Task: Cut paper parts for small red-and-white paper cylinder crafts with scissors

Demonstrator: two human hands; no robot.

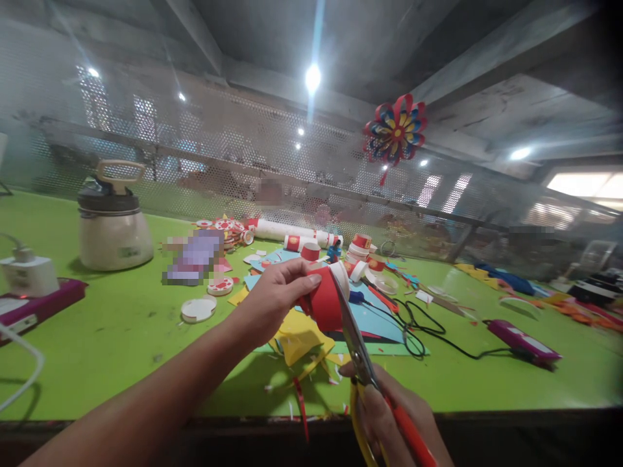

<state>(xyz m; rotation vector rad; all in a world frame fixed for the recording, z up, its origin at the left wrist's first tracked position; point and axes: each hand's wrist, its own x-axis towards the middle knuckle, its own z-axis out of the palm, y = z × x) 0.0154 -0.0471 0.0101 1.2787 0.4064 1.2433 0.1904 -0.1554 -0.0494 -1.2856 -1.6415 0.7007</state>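
Above the middle of the green table, my left hand [287, 292] is closed on a red paper cup [327, 301], thumb on its side. The cup is tilted, and its white inside shows at the right. My right hand [394, 415] grips a pair of scissors [357, 353] with one yellow and one red handle. The metal blades point up and lie against the cup's right edge. Below the cup are yellow paper pieces [299, 340], and a thin red strip [302, 405] hangs over the table's front edge. Light blue paper [379, 318] lies behind the scissors.
Cut red-and-white cups [360, 246] stand farther back. A spray bottle [115, 227] and a purple power strip [43, 308] are at the left. A black cable [452, 344] runs to another purple power strip [523, 340] at the right. A paper flower [396, 133] hangs above.
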